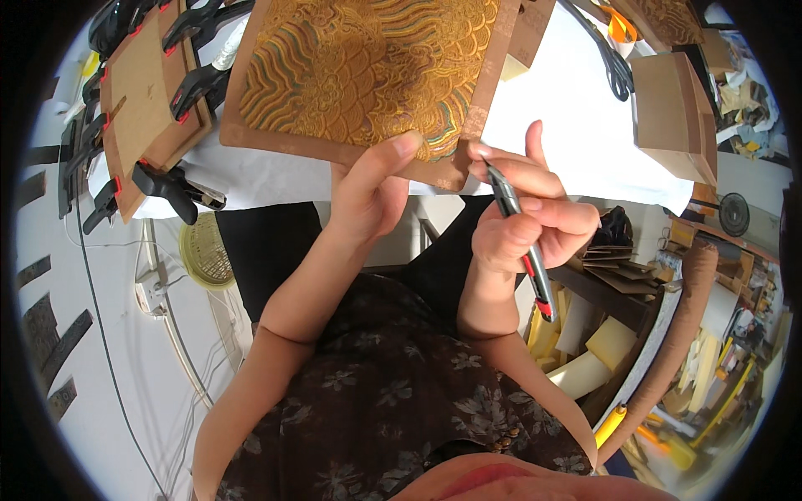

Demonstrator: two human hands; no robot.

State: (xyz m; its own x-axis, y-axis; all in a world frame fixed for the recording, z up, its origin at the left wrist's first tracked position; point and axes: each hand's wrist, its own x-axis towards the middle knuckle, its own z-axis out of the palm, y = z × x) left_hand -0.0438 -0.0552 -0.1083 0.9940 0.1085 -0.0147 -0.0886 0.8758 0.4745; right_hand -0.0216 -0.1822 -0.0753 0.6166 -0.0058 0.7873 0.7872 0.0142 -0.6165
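While the left hand (372, 188) pinches the lower edge of the brocade panel (368, 75) over the white table (576, 134), the right hand (555, 217) grasps a pen-like tool (504, 189) near its corner. Edge work appears underway; tip contact is unclear. Next stroke calls for steady support.

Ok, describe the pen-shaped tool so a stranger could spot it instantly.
Find the white work surface, then the gold-patterned panel over its near edge. By the panel's lower-right corner, the right hand holds the tool: slim and dark, with red accents, unlike that broad, gold panel.
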